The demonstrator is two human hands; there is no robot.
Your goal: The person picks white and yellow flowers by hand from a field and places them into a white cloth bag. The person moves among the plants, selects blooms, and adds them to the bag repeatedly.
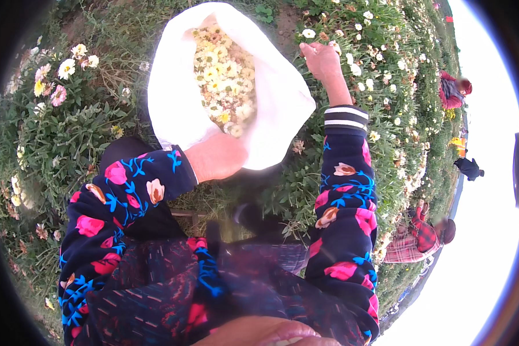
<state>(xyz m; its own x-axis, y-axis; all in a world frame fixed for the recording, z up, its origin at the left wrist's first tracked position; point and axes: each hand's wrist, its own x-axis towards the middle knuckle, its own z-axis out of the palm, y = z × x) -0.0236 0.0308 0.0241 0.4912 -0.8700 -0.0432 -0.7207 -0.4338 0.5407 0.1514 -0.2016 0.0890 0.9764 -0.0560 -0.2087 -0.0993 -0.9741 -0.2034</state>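
A large white sack (281, 99) stands with its mouth wide before me, partly filled with cut white and pale yellow flower heads (218, 73). My left hand (218, 156) is at the near rim of the sack, over or on its edge; its fingers are hidden or washed out by glare. Right of the sack, my right hand (321, 59) reaches into the flowering plants, its fingers curled beside white blooms. A white flower (309, 33) stands just above its fingertips, and another (335, 46) shows at its knuckles. Whether the fingers hold a stem cannot be made out.
Dense flowering plants (398, 112) run along the right; more plants with pink, white and yellow blooms (66, 69) grow at the left. People are farther off in the field: one in red (452, 91), one in dark clothes (469, 168), one in plaid (419, 240).
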